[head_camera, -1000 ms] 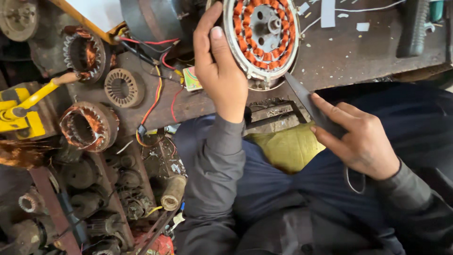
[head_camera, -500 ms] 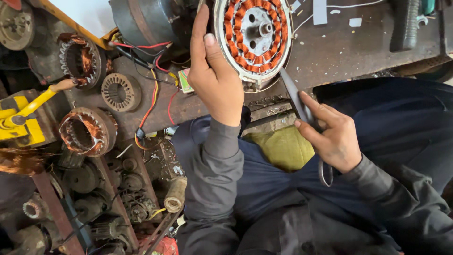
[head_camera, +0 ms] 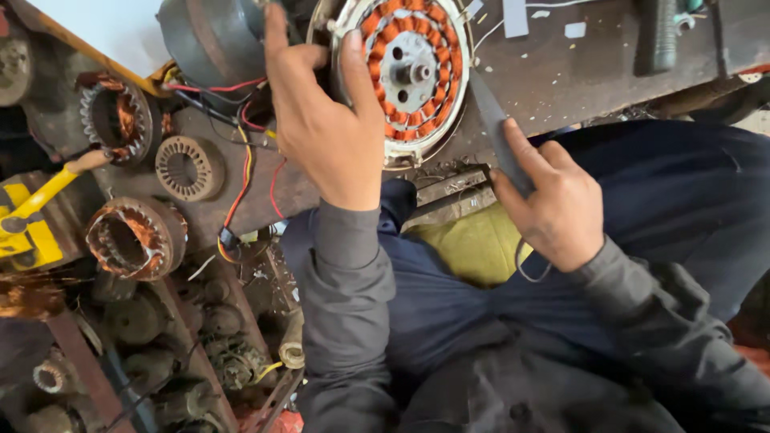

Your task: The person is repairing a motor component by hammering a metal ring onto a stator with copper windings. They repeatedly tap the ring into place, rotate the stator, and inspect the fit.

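A round motor stator [head_camera: 413,72] with copper windings around a metal hub sits on the dark workbench [head_camera: 593,72]. My left hand [head_camera: 329,128] grips its left rim, thumb laid over the windings. My right hand [head_camera: 549,200] holds a flat grey blade-like tool [head_camera: 493,128] that points up toward the stator's right edge. A thin dark loop hangs below that hand. Both arms wear grey sleeves.
Left of the stator lie a dark motor housing [head_camera: 208,40], red, yellow and black wires [head_camera: 241,160], a bare ring core [head_camera: 188,168] and two wound stators [head_camera: 132,236]. A yellow tool [head_camera: 32,216] is at far left. Old motor parts pile up below. A yellow-green cloth [head_camera: 473,244] rests on my lap.
The view has closed in and shifted. My left hand keeps its hold on the stator. My right hand with the blade has moved up and left, closer to the stator's right edge.
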